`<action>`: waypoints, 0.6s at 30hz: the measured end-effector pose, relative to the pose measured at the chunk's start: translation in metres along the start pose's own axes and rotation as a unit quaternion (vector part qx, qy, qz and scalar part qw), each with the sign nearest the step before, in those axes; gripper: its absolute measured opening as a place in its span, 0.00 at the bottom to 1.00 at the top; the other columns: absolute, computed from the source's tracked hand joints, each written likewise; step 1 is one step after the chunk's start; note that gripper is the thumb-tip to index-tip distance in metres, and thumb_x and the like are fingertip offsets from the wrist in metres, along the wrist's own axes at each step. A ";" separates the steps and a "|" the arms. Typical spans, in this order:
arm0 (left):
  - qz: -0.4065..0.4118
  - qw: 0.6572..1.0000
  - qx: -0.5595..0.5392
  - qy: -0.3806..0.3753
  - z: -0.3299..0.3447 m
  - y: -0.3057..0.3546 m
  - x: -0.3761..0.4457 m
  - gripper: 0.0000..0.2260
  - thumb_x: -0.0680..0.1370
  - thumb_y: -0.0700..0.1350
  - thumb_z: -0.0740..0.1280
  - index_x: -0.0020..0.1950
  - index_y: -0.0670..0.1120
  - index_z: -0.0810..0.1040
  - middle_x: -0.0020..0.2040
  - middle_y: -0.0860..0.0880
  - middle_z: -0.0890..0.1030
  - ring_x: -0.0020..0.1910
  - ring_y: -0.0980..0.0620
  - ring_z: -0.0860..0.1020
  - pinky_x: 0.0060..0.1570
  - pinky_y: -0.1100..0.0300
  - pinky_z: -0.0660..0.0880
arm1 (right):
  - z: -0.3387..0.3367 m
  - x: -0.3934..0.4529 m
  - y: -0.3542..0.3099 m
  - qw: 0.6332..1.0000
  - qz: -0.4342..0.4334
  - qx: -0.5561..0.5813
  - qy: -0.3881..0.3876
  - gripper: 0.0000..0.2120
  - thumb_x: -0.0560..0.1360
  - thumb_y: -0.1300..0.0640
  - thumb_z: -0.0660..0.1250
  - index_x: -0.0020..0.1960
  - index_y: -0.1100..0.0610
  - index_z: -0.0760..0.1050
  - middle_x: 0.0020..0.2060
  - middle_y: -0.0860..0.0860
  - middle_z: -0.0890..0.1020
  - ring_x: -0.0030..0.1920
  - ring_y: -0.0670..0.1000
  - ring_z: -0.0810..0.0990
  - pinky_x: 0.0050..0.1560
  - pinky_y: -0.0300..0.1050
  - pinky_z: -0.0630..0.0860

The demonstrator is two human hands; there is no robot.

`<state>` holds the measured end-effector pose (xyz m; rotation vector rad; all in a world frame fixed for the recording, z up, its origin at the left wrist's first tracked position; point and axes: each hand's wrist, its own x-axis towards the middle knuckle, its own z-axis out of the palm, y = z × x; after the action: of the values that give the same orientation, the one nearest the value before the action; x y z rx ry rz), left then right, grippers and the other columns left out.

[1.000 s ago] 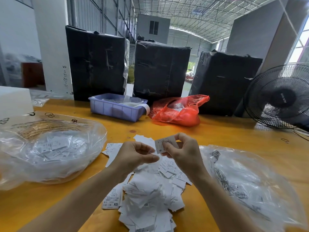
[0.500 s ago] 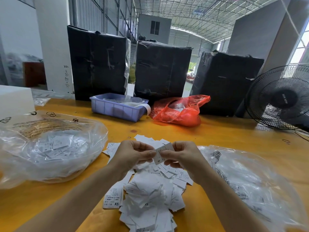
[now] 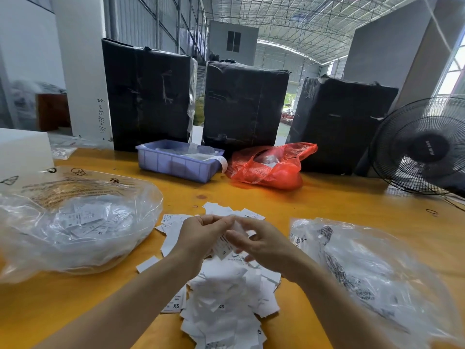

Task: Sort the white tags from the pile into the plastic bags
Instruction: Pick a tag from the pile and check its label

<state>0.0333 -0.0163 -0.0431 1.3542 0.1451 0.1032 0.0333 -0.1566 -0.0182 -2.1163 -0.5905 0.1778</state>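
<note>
Left hand [image 3: 201, 238] and right hand [image 3: 261, 244] meet above the pile [image 3: 226, 298], both pinching one tag [image 3: 224, 248]. Bags lie outward of each: left bag [image 3: 75, 222], right bag [image 3: 377, 273], on the desk [image 3: 327, 202].

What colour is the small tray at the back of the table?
Light purple-blue, seen in the head view: the tray sits left of the red bag.
</note>
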 end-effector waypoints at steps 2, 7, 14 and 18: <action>-0.019 0.999 -0.037 0.018 0.000 0.002 0.000 0.06 0.70 0.44 0.74 0.40 0.42 0.82 0.38 0.42 0.81 0.39 0.45 0.78 0.43 0.53 0.74 | -0.001 0.002 0.001 0.995 -0.007 0.030 0.090 0.19 0.76 0.57 0.67 0.66 0.57 0.71 0.51 0.54 0.78 0.41 0.49 0.79 0.41 0.41 0.77; -0.025 0.996 -0.079 0.041 -0.002 0.004 0.000 0.09 0.69 0.45 0.74 0.45 0.41 0.83 0.43 0.40 0.82 0.42 0.43 0.78 0.39 0.54 0.72 | -0.001 0.002 0.001 0.991 -0.044 0.038 0.118 0.11 0.73 0.63 0.70 0.55 0.62 0.79 0.47 0.58 0.82 0.36 0.51 0.80 0.40 0.44 0.77; -0.065 0.997 -0.050 -0.017 -0.006 0.009 0.000 0.12 0.65 0.47 0.74 0.44 0.43 0.82 0.34 0.46 0.82 0.35 0.48 0.79 0.35 0.57 0.73 | -0.003 0.004 0.007 0.981 -0.006 0.120 0.153 0.09 0.73 0.67 0.69 0.53 0.65 0.78 0.38 0.59 0.83 0.32 0.48 0.81 0.35 0.37 0.77; -0.070 0.994 0.057 -0.067 -0.013 0.012 0.003 0.09 0.64 0.40 0.75 0.42 0.42 0.82 0.33 0.46 0.83 0.34 0.51 0.79 0.34 0.60 0.76 | -0.008 0.001 0.006 0.972 0.029 0.144 0.183 0.07 0.75 0.68 0.66 0.52 0.66 0.77 0.33 0.57 0.82 0.29 0.49 0.81 0.35 0.42 0.77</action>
<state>0.0346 -0.0011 -0.0339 1.4550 0.1342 -0.1160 0.0392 -0.1648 -0.0184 -1.8223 -0.2644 -0.0913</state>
